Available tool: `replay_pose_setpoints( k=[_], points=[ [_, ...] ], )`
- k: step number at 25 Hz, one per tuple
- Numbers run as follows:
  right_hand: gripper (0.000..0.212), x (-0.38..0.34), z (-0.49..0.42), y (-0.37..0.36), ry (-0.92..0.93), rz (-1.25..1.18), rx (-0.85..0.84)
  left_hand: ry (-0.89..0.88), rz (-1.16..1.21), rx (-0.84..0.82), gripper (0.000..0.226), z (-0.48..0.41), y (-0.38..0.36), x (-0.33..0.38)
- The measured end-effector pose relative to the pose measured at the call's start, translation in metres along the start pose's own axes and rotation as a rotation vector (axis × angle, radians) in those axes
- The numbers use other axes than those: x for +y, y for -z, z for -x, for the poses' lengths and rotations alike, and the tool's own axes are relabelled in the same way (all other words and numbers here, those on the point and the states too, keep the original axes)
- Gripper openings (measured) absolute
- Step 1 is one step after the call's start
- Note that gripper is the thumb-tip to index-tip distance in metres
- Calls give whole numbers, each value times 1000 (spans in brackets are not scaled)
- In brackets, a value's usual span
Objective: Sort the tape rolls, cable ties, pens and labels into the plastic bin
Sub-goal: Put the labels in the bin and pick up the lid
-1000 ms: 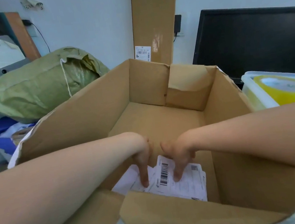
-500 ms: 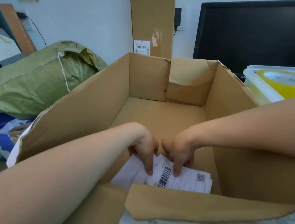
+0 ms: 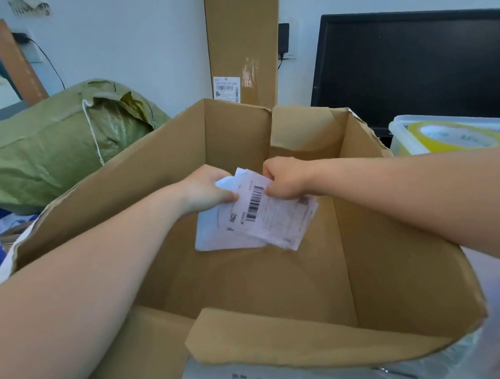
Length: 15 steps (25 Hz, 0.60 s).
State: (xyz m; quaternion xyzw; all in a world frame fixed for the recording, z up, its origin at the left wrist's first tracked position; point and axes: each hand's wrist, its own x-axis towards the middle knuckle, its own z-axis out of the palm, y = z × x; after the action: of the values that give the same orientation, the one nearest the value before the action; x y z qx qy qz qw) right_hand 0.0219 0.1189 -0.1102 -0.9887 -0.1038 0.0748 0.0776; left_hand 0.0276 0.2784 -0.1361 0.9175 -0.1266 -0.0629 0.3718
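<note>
- Labels [image 3: 256, 217]: sheaf was held over cardboard box [image 3: 397, 265] interior, hanging toward 5 o'clock.
- Left hand [image 3: 207, 189] pinched sheaf's top on its 9 o'clock side; right hand [image 3: 286, 179] pinched the 3 o'clock side; both sets of fingers curled tight on paper.
- Plastic bin [image 3: 401, 132] sat at 2 o'clock, past box wall; right hand nearer.

Pale wall [image 3: 132, 45], dark monitor [image 3: 418, 69] at right, green sack [image 3: 44, 150] at left, tall carton [image 3: 246, 22] against wall
</note>
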Motion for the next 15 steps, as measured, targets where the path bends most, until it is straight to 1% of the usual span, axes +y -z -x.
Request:
replay_pose_setpoints(
  k=[3, 5, 7, 9, 12, 15],
  points=[
    [15, 3, -1, 6, 100, 36, 163, -65, 30, 81, 19, -4, 1, -2],
    [25, 2, 3, 6, 166, 112, 198, -51, -37, 34, 21, -7, 3, -8],
    [26, 2, 5, 5, 193, 185, 137, 32, -125, -95, 17, -8, 3, -13],
    [25, 5, 6, 5, 168, 207, 31, 128, -208, -203, 20, -5, 3, -17],
    [23, 10, 5, 5, 125, 229, -101, 162, -244, -239, 26, -2, 4, -19],
    [36, 15, 4, 8, 1, 208, -237, 156, -285, -231, 23, -2, 5, -19]
  ],
)
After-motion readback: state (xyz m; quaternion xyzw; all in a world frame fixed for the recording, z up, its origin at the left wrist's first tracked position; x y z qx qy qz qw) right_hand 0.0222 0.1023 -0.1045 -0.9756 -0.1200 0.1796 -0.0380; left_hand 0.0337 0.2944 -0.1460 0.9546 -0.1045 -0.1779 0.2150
